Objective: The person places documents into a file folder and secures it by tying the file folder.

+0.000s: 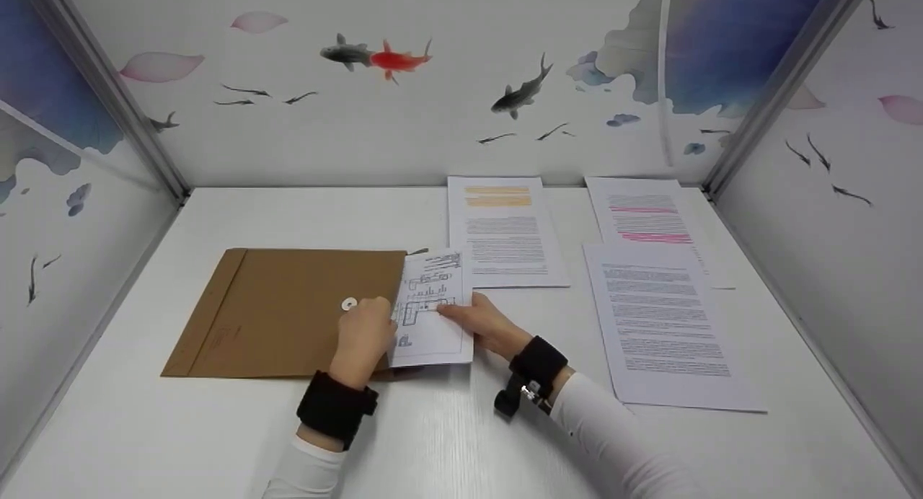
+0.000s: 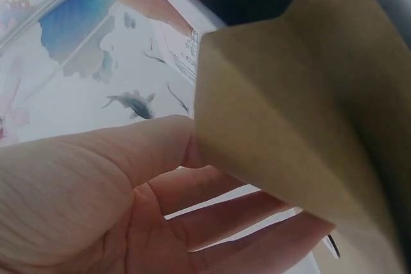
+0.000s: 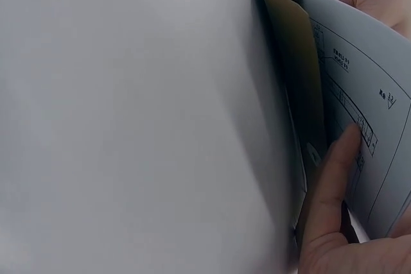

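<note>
Left hand (image 1: 366, 332) pinches the flap of the brown envelope (image 1: 288, 311) at its right-hand mouth, right hand (image 1: 482, 321) grips the drawing sheet (image 1: 431, 308) half inside it, long axis running away from the person, both hands close together.

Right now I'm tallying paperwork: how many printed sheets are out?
4: drawing sheet at the envelope mouth, orange-marked page, pink-marked page, plain text page. More may be stacked beneath or inside.

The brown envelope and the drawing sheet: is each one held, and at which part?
The left hand grips the brown envelope at its open right edge. The right hand pinches the drawing sheet near its right edge, mid-height.
</note>
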Demonstrator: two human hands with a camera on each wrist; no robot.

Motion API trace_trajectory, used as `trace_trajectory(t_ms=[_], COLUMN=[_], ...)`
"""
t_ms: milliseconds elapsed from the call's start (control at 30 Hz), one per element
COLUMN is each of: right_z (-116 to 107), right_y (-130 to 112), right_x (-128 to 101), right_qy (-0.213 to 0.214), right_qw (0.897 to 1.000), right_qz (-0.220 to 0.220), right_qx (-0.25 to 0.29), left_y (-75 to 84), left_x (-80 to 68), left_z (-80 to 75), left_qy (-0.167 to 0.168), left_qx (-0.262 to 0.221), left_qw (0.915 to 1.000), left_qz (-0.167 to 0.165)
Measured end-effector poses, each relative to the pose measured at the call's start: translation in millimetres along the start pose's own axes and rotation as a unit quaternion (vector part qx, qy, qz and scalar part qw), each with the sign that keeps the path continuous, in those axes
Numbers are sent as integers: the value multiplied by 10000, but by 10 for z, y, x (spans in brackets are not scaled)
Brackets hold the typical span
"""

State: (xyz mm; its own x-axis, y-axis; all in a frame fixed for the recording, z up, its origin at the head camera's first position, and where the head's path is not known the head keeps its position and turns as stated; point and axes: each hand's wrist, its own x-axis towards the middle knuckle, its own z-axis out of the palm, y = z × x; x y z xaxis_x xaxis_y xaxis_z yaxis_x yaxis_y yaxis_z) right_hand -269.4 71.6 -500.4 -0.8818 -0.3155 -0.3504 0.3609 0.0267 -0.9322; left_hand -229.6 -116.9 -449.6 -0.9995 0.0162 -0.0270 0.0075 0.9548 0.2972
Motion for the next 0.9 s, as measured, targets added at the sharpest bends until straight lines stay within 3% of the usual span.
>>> trace_trajectory(t_ms=[600,900], right_z=[144,133], right_y=[-60,-70], right_x=[62,29], right_qy=[-13,-153], right_qw=[9996,9996], right_qz=[-167,-210], right_qx=[-206,-108], left_y=[-6,-6], left_x=[-19,-5], left_z=[-1,-11], left_qy=[246,60], left_qx=[22,-28], left_qw=[9995,10000], left_qz=[181,24])
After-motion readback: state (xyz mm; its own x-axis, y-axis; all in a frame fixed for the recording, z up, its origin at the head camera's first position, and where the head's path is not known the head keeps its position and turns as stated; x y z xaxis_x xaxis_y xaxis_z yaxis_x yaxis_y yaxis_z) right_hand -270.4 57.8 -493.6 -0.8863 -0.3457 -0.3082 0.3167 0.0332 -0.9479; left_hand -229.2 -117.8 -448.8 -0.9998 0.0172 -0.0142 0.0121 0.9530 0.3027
